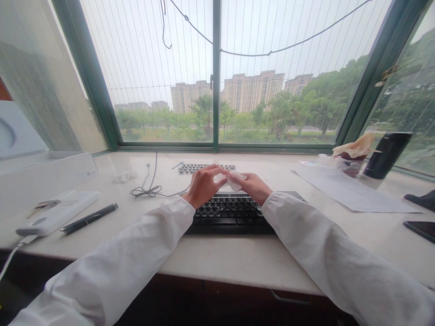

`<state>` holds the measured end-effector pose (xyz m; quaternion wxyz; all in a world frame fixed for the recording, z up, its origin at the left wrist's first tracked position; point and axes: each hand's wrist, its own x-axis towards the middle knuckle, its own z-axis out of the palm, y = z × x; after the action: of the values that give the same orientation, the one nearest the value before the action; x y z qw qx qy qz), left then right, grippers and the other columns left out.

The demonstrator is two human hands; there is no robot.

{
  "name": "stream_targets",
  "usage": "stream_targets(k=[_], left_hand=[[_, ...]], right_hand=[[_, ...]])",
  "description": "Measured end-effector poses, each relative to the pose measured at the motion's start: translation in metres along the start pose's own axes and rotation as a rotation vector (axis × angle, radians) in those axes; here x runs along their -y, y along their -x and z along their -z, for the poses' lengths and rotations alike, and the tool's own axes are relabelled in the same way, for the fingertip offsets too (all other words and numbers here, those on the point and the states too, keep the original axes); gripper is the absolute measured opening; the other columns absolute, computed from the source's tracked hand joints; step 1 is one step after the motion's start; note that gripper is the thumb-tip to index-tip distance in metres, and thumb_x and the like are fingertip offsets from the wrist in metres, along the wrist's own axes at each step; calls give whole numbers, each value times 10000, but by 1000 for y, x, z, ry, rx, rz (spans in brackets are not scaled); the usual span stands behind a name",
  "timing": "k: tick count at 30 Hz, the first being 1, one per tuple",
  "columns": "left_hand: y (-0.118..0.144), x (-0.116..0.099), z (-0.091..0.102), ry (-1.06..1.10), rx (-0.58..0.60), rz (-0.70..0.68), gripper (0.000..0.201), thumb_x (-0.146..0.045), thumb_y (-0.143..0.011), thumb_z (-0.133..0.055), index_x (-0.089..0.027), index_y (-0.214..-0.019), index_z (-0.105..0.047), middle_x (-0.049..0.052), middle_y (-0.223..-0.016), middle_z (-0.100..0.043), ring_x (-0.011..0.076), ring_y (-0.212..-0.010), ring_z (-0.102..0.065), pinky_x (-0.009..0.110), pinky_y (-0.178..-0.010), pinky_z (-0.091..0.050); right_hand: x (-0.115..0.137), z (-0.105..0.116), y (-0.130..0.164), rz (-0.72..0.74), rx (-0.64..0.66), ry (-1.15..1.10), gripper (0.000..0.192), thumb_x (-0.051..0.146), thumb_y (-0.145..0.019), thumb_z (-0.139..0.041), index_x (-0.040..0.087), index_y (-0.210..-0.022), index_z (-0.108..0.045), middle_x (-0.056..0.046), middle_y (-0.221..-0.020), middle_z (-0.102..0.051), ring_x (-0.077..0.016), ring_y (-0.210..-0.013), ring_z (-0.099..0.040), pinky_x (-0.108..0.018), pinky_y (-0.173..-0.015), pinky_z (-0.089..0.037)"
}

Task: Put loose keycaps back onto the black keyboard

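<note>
My right hand [255,185] holds a crumpled white tissue [235,180] between thumb and fingers, above the black keyboard [229,216]. My left hand [205,183] meets it from the left, its thumb and forefinger pinched together at the tissue's edge. Whatever lies between those fingertips is too small to make out. On the keyboard the front rows carry dark keycaps, while further back there are bare square switches. Behind my hands, loose keycaps [193,168] lie in rows on the white desk [234,258], partly hidden by the left hand.
To the left are a coiled cable [146,191], a black pen [90,219], a white power bank [56,217] and a white box [47,174]. At right lie paper sheets [353,188], a black tumbler [387,155] and a phone [421,230]. A window stands behind.
</note>
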<state>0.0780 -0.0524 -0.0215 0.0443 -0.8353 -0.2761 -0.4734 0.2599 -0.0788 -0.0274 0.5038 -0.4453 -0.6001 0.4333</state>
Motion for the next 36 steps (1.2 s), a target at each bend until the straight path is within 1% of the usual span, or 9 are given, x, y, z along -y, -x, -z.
stream_targets(k=[5, 10, 15, 21, 25, 29, 31, 33, 36], left_hand=[[1, 0, -2, 29, 5, -2, 101, -289, -830, -688, -233, -908, -717, 0, -930, -722, 133, -779, -658, 254, -727, -502], [0, -1, -1, 62, -7, 2, 82, -268, -837, -681, -230, -905, -706, -10, -921, -727, 125, -765, -651, 253, -739, -503], [0, -4, 2, 57, 8, 12, 114, -298, -848, -665, -222, -925, -698, 7, -950, -719, 118, -737, -643, 245, -721, -499], [2, -5, 0, 9, 30, 24, 115, -286, -834, -663, -228, -931, -687, 0, -971, -711, 117, -725, -642, 235, -697, -488], [0, -3, 1, -17, 36, 24, 104, -278, -826, -658, -222, -911, -679, -5, -941, -719, 117, -705, -635, 231, -675, -474], [-4, -1, 9, -51, 26, 23, 172, -297, -808, -674, -225, -964, -669, -13, -937, -723, 112, -701, -629, 219, -637, -454], [-6, 1, 13, -53, 29, 11, 224, -298, -813, -669, -238, -1028, -664, -20, -940, -723, 109, -711, -631, 210, -621, -446], [-8, 2, 16, -40, 57, -22, 199, -307, -832, -649, -237, -1016, -676, -16, -945, -723, 107, -719, -631, 210, -627, -451], [-11, 3, 18, 22, 129, -44, 173, -351, -840, -648, -211, -925, -703, 3, -911, -728, 106, -692, -628, 224, -650, -471]], right_hand=[[1, 2, 2, 62, -36, 91, 585, 633, -632, -734, 93, -855, -758, -36, -674, -646, -136, -636, -496, -285, -620, -349], [-2, 4, -2, 89, 12, 13, 577, 636, -629, -738, 112, -871, -763, -41, -712, -671, -150, -688, -529, -299, -693, -380], [1, 6, -3, 80, -4, 1, 588, 642, -603, -750, 104, -841, -754, -40, -696, -664, -142, -662, -521, -289, -661, -381], [2, 10, -3, 116, -38, 230, 601, 683, -638, -692, 101, -784, -725, -20, -614, -600, -125, -594, -465, -264, -562, -346], [0, 12, -4, 145, -100, 328, 587, 688, -660, -663, 118, -784, -735, -24, -619, -619, -138, -588, -491, -263, -548, -357], [5, 20, -5, 166, -229, 503, 519, 631, -726, -630, 139, -828, -761, -31, -633, -649, -154, -602, -530, -269, -562, -370], [8, 27, -6, 183, -337, 644, 446, 563, -764, -622, 153, -862, -770, -40, -670, -678, -163, -630, -556, -274, -593, -382], [6, 36, -8, 200, -398, 794, 368, 494, -791, -617, 172, -870, -776, -53, -732, -710, -183, -690, -591, -284, -643, -397], [-3, 47, -13, 83, -309, 948, 371, 510, -809, -596, 189, -845, -778, -80, -785, -732, -227, -768, -629, -311, -697, -415]])
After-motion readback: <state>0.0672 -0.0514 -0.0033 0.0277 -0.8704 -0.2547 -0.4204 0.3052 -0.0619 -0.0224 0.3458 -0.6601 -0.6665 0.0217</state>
